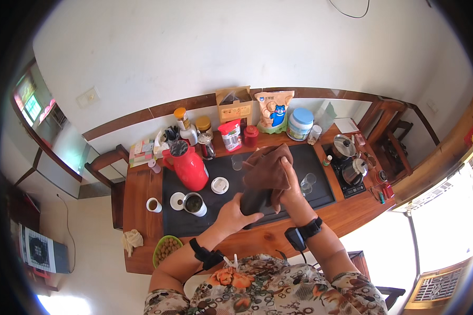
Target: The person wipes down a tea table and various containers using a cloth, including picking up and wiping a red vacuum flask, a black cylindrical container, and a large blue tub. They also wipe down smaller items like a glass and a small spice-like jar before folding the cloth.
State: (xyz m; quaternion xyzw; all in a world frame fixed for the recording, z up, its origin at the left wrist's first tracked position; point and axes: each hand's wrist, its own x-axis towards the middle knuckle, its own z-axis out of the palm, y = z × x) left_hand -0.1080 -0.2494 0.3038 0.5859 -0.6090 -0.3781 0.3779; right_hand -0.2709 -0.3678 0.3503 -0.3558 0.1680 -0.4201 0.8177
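My left hand grips the lower part of a dark cylindrical vessel, probably a bottle or flask, held tilted above the table. With my right hand I hold a brown cloth wrapped over the vessel's upper end, which it hides. Left of my hands, an uncapped white tumbler has dark contents inside. A white lid lies on the black tea tray, and a round white disc rests beside the tumbler. Behind them stands a red vacuum jug.
Clear glasses stand right of my hands. Farther right, a kettle and a lidded pot sit on a black cooking unit. Jars, a snack bag and a cardboard box line the wall. A green bowl holds round brown items.
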